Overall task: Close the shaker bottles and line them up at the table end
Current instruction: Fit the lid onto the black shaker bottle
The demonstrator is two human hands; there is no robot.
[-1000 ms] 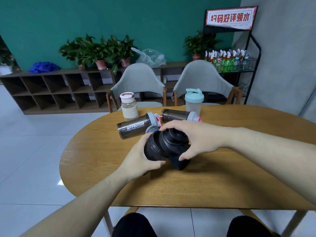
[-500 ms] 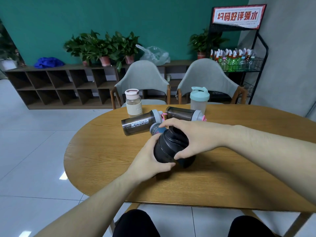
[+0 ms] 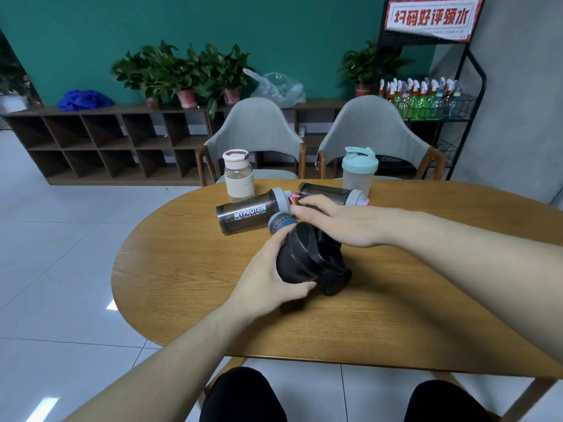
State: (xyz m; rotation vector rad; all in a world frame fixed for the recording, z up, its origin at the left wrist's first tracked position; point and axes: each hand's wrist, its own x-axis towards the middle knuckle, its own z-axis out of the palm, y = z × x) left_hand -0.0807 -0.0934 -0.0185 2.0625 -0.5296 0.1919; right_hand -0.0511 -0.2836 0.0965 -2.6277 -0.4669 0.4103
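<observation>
My left hand (image 3: 268, 275) grips a black shaker bottle (image 3: 307, 257) that lies tilted on the wooden table (image 3: 182, 269), its lid end toward me. My right hand (image 3: 341, 222) hovers flat just above and behind it, fingers spread, touching nothing I can make out. A dark MYPROTEIN shaker (image 3: 248, 213) lies on its side behind, and a second dark shaker (image 3: 330, 193) with a grey lid lies to its right. A small blue-grey lid piece (image 3: 278, 222) sits between them and the black bottle. At the far table end stand a clear bottle with a pink cap (image 3: 237, 176) and a mint-lidded shaker (image 3: 359, 170).
Two grey chairs (image 3: 256, 132) stand behind the far table edge. A low wooden shelf with potted plants (image 3: 182, 74) runs along the green wall. A black rack of drink bottles (image 3: 426, 99) stands at the right. My knees show under the near table edge.
My right hand has let go of the black shaker's lid and lifted off, opening toward the lying shakers. The black bottle has tipped lower onto the table in my left hand.
</observation>
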